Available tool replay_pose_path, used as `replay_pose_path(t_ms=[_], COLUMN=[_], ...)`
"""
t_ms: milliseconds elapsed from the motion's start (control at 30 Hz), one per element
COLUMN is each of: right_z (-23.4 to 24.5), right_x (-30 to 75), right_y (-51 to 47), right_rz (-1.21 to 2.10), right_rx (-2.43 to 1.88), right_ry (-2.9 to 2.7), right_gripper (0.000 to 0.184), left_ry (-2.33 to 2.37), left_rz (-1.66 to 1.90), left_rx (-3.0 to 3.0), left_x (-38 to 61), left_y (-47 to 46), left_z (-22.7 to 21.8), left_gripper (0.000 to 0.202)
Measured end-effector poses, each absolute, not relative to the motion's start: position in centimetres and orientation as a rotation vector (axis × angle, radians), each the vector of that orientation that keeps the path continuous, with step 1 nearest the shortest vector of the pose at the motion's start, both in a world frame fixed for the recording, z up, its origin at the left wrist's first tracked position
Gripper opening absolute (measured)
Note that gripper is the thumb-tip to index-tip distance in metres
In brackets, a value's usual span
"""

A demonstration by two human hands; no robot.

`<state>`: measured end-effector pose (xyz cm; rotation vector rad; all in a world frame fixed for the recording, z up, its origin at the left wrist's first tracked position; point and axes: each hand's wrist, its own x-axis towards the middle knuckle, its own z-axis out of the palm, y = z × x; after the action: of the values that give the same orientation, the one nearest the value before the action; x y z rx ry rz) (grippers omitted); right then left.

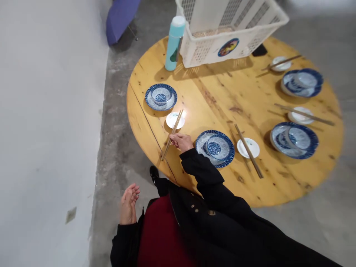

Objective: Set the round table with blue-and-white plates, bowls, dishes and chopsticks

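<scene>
My right hand (pixel 181 142) pinches a pair of chopsticks (pixel 167 150) near the middle. Their upper ends lie across a small white dish (pixel 171 119), and their lower ends reach toward the table's left edge. Beyond that dish is a blue-patterned plate (pixel 148 101) with a clear glass bowl (pixel 161 97) on it. Just right of my wrist, another patterned plate (pixel 200 142) carries a glass bowl (pixel 217 147), partly behind my sleeve. My left hand (pixel 129 204) hangs beside the table over the floor, fingers stretched out, holding nothing.
The round wooden table (pixel 222 92) also bears a white plastic crate (pixel 205 52), a light-blue bottle (pixel 172 44) and a black object (pixel 260 50). More chopsticks (pixel 251 157), dishes and patterned plates (pixel 313 144) stand on the right. A white wall (pixel 50 111) and a purple umbrella (pixel 119 20) are left.
</scene>
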<state>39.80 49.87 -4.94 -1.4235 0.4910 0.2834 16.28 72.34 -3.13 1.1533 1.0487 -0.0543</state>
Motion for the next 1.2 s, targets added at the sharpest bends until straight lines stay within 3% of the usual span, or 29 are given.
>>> replay_pose_path(t_ms=[533, 767, 933, 1200], right_z=[-2.5, -3.1, -3.8, -5.0], right_x=[43.7, 44.7, 45.8, 45.0], right_y=[50.3, 52.7, 53.6, 55.9], right_rz=[0.182, 0.141, 0.123, 0.010], right_rx=[-1.354, -1.297, -1.336, -1.473], right_ry=[0.631, 0.784, 0.881, 0.898], right_gripper=[0.026, 0.029, 0.027, 0.042], left_ry=[0.425, 0.178, 0.127, 0.102], left_rz=[-0.422, -0.909, -1.073, -1.116], left_rx=[1.454, 1.217, 1.298, 1.339], left_x=[35.0, 41.8, 44.4, 47.5], left_y=[71.6, 70.0, 70.5, 69.8], left_z=[-2.8, -3.1, -3.6, -4.5], left_gripper=[0.044, 0.044, 0.032, 0.023])
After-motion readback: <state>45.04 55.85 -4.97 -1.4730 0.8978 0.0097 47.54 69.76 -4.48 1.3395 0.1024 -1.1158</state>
